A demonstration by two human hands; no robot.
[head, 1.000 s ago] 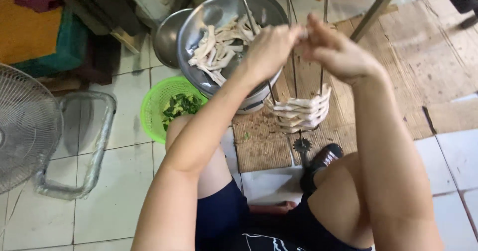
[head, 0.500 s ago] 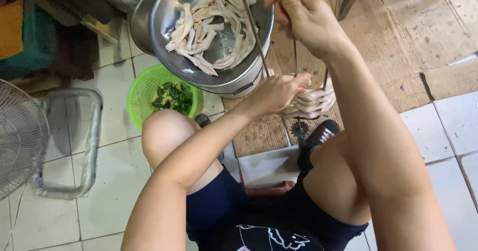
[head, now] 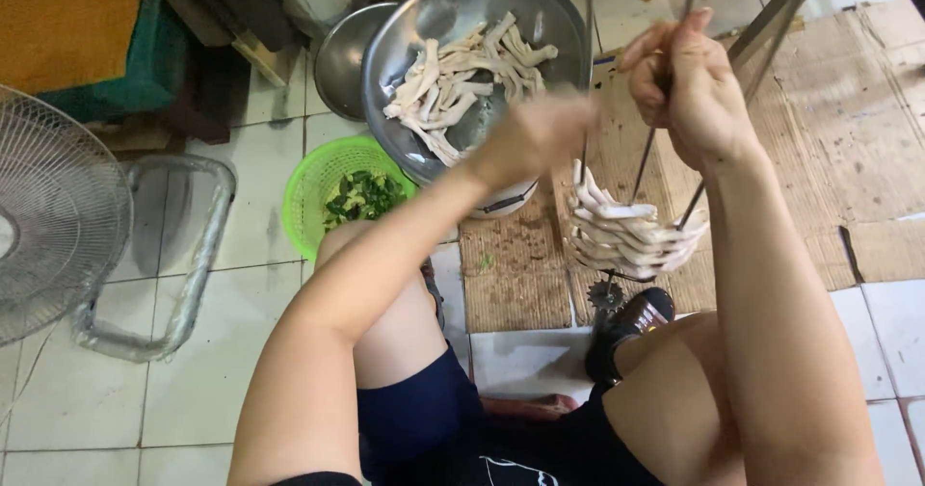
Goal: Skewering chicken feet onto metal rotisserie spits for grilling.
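My right hand (head: 689,91) is shut on the upper ends of thin metal skewers (head: 644,163) that stand almost upright. A stack of pale chicken feet (head: 626,234) is threaded low on them, above a small toothed metal disc (head: 606,295). My left hand (head: 535,134) is blurred in motion at the near rim of a large steel bowl (head: 405,33), which holds several more chicken feet (head: 462,72). Whether its fingers hold anything is unclear.
A second steel bowl (head: 337,57) sits behind the first. A green plastic basket of leafy greens (head: 352,197) stands by my left knee. A floor fan (head: 48,207) and its metal tube stand (head: 193,264) are at left. Flattened cardboard (head: 848,139) covers the tiled floor at right.
My left hand has left the stack of chicken feet on the skewers and risen toward the steel bowl. My right hand keeps its hold on the skewers.
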